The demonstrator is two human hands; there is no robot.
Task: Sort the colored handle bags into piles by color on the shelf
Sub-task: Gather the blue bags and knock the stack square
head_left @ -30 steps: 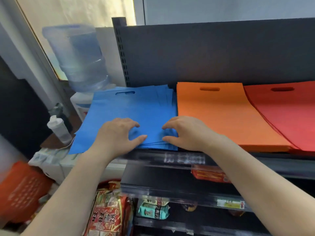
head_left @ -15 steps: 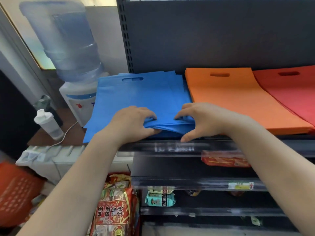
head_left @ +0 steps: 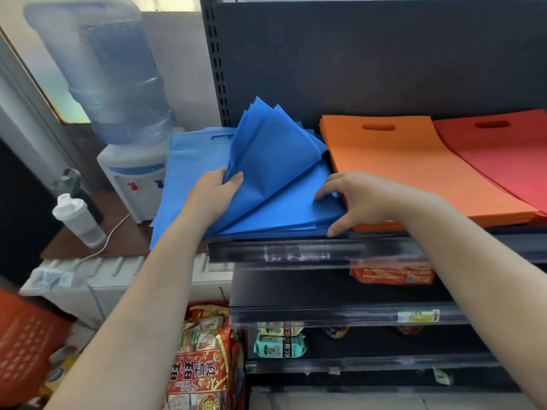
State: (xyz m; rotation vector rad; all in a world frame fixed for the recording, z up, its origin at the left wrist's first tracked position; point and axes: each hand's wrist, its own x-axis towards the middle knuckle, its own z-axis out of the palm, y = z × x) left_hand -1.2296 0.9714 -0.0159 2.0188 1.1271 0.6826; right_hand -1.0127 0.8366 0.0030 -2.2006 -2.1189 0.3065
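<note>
Dark metal shelf (head_left: 296,250), top tier, carries all 3 colour piles side by side, handle cut-outs twd the back panel, so each colour reads at a glance. Blue pile (head_left: 189,161) sits at the shelf's left end, its left part overhanging the shelf edge above the water dispenser (head_left: 130,170). Orange pile (head_left: 414,164) lies just right of it, edges touching or nearly so. Red pile (head_left: 509,161) is furthest right, overlapping the orange stack's right margin. Orange & red look squared up; blue looks like the one being tidied or checked.

Lifted blue bags (head_left: 272,149): a bundle off the top of the blue pile, near-left corner raised and folded back so the sheets fan upward; prob to see what lies beneath or to re-align them.

Left hand (head_left: 216,193) grips that bundle, thumb on top and fingers curled under, holding it up. Right hand (head_left: 364,199) rests on the lower blue sheets at the near-right corner, fingertips pressing down w/ thumb at the shelf edge, likely pinning the rest so only the top bundle rises. Can't tell if it pinches any sheet.

Vs 0.5 s ago: both hands were then low at the pile's front edge, the bags only slightly bunched; now the left has swung its bundle up high, and the right has shifted right to the corner. Orange & red unchanged.
</note>
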